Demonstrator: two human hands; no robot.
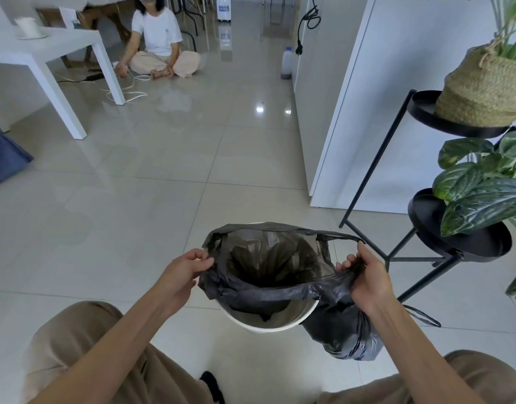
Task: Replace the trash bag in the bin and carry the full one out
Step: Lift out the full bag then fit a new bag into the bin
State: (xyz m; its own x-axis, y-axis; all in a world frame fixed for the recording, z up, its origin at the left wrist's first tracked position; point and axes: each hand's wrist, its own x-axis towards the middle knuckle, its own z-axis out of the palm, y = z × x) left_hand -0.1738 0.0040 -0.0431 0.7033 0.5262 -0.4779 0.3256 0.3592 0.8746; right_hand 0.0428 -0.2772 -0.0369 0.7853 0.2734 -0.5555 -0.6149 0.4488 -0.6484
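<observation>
On the tiled floor [151, 205] stands the white bin [268, 323], between our knees and just in front of us. Inside it hangs the new bag [251, 290], thin dark plastic, its mouth open and partly folded over the rim. We judge this film to be very light, soft and a little slippery, and it may tear if we pull hard, so it is best taken at the edge or at the handle loops. To the right of the bin, touching its side, lies the full bag [347, 336] on the floor; it looks heavier and should be lifted by its gathered neck. Our left hand [186, 269] is closed, pinching the left edge of the new bag. Our right hand [364, 275] is closed too, gripping the right handle loop of this bag, just above the full one.
</observation>
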